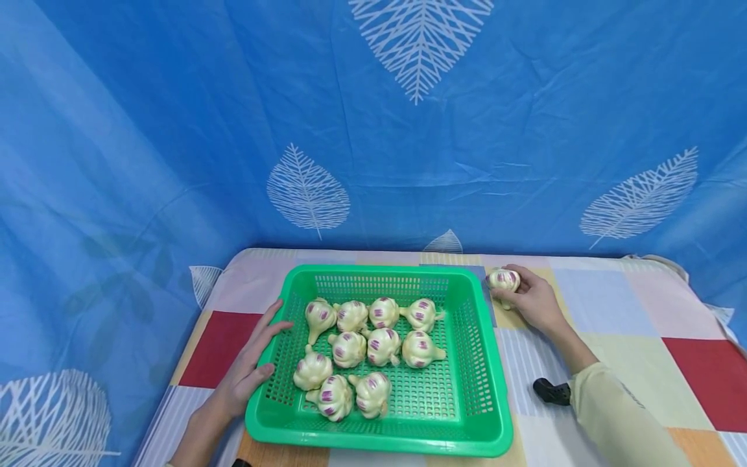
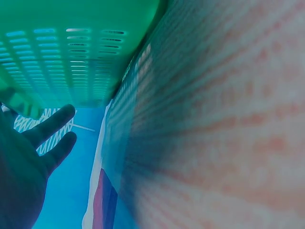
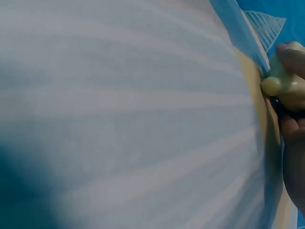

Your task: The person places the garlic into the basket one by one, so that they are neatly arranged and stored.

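My right hand holds a garlic bulb between thumb and fingers, at the back of the table just right of the basket. In the right wrist view, the bulb's pale stem pokes out from the grip. The bulb is whitish with purple streaks. A green plastic basket stands in front of me, and several similar garlic bulbs lie in its left and middle part. My left hand rests at the basket's left rim, fingers extended, with some over the rim and others along its outer side.
A patchwork-patterned cloth covers the table. Blue curtains with white leaf prints hang behind and at the left. A small black object sits by the right sleeve. The basket's rim stands up around the bulbs.
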Available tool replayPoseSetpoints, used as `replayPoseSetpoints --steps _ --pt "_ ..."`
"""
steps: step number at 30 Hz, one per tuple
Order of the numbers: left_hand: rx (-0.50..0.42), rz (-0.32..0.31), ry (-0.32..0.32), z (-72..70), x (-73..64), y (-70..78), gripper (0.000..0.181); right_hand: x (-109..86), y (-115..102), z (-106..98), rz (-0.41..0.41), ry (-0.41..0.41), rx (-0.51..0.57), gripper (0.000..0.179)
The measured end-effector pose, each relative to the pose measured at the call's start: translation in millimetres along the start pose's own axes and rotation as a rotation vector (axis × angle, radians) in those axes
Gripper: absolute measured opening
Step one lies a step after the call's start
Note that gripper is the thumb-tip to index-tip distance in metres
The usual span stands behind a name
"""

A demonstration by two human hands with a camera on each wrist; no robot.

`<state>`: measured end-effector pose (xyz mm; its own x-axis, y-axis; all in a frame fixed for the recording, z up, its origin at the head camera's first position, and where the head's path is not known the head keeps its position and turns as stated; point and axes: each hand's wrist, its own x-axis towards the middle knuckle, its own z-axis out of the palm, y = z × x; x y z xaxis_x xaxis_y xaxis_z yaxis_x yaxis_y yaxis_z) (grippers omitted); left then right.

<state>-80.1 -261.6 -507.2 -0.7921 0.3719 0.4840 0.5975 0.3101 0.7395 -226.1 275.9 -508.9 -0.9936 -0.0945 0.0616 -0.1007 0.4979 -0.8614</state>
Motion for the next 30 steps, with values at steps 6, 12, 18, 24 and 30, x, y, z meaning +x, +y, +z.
replayPoseSetpoints --steps 6,12,18,24,30 --pt "0.002 0.005 0.000 0.5 -0.8 -0.2 0.058 1.5 0 1 0.033 -0.027 -0.014 0.075" --pt "0.007 0.006 0.002 -1.1 -1.9 0.1 0.058 -3.0 -6 -6 0.034 -0.075 0.019 0.076" --pt "0.014 0.002 0.001 -1.5 0.0 1.1 0.058 -13.6 -29 -19 -0.029 -0.079 0.038 0.068" --pt "0.024 -0.007 -0.001 -0.8 0.0 1.6 0.059 -30.0 -54 -26 -0.080 -0.099 0.018 0.063" --pt "0.030 -0.022 0.001 -0.3 -0.4 2.0 0.059 -47.1 -88 -27 -0.185 -0.172 0.085 0.058"
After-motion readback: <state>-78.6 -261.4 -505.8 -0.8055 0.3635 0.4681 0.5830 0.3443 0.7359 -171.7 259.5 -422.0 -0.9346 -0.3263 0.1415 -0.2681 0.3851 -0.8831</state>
